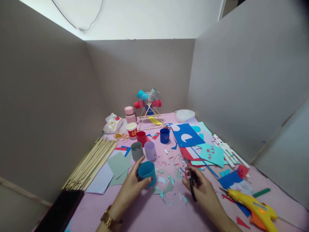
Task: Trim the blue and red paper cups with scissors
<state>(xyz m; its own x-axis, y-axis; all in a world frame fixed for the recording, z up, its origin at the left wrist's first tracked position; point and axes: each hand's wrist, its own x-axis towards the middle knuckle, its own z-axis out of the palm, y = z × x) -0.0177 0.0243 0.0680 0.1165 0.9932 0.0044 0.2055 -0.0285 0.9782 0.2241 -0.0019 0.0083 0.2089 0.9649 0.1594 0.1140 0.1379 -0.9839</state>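
My left hand point(136, 180) grips a teal paper-covered cup point(147, 175) from its left side, fingers behind it and thumb across its front. In my right hand point(201, 185) is a pair of scissors point(191, 182) with black handles, the blades pointing away from me. Just beyond the teal cup stand a grey cup point(136, 151) and a lilac cup point(150, 150). A red cup point(141, 138) and a dark blue cup point(164, 135) are farther back. Small paper scraps point(169, 180) lie between my hands.
A wheel model on a stick frame point(149, 108) stands at the back, beside a pink flask point(130, 114). Bamboo sticks point(94, 164) lie left. Coloured paper point(187, 135), markers point(228, 151) and a yellow glue gun point(253, 204) are on the right. Grey partitions point(142, 64) surround the table.
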